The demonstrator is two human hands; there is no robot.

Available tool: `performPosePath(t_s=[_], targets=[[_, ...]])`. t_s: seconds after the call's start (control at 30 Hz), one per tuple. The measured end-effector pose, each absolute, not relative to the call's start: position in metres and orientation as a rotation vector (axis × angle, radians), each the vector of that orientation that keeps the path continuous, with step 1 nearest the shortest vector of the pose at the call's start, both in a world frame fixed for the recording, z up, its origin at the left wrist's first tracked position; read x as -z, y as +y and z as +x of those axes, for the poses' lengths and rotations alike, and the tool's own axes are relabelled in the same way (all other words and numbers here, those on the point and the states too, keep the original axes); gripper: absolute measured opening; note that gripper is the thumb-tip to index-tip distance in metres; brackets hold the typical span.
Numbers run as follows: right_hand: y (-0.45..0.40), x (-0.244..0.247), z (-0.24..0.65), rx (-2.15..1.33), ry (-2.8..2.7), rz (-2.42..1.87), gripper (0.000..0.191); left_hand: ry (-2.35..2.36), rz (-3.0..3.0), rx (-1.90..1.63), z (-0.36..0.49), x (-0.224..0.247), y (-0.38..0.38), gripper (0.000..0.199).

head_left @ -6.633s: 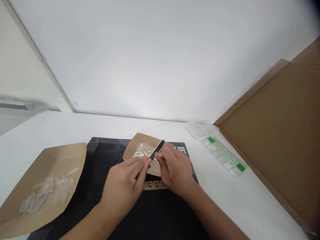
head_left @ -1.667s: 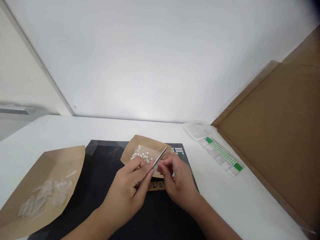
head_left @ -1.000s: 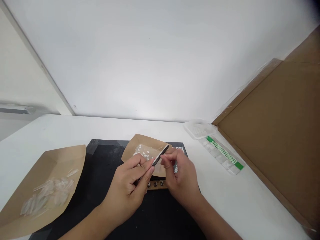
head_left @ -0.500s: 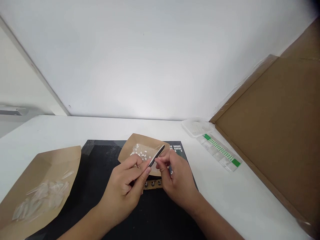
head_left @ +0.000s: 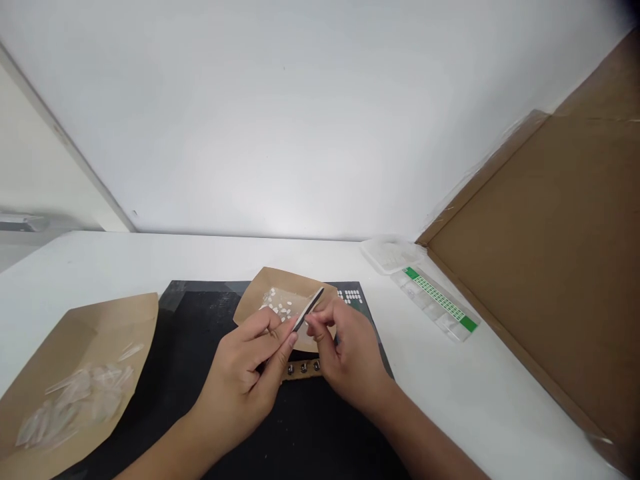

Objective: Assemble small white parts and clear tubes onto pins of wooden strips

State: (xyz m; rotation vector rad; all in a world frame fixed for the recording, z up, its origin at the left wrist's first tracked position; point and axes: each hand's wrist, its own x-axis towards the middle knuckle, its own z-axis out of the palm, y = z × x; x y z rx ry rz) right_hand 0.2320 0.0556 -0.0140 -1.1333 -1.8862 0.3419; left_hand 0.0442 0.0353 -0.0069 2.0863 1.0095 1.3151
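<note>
A thin strip [head_left: 310, 308], black with a pale face, slants upward to the right between my hands. My left hand [head_left: 245, 373] pinches its lower end between thumb and fingers. Beside the strip's right edge, the thumb and fingertips of my right hand [head_left: 353, 353] are pressed together; what they hold, if anything, is too small to make out. Behind the hands lies a brown paper tray [head_left: 253, 290] with small white oval pieces [head_left: 283, 311] inside, partly hidden by my fingers. Below the hands, a brown band with round metal pieces [head_left: 303, 369] shows between my wrists.
A black mat [head_left: 195, 353] covers the middle of the white table [head_left: 445, 400]. At left stands another paper tray [head_left: 120, 303] holding clear plastic pieces [head_left: 77, 397]. To the right lie a clear case with a green label [head_left: 437, 297] and a whitish packet [head_left: 390, 255], beside cardboard [head_left: 545, 267].
The view has shifted slightly, so everything sits a little further left. The strip has turned a little, showing more of its pale face. Both hands keep their pinched poses.
</note>
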Motion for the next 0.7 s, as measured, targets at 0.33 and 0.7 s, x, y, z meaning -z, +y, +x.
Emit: performPosePath(t_s=[0.33,0.7], targets=[[0.054,0.016,0.229,-0.381,-1.850,-1.109,0.016,1.029,2.141,-1.291,0.038,0.005,0.038,0.023],[0.049,0.019,0.226,-0.206,-1.916,-0.944,0.015,2.376,2.177,-0.778,-0.015,0.010,0.075,0.037]])
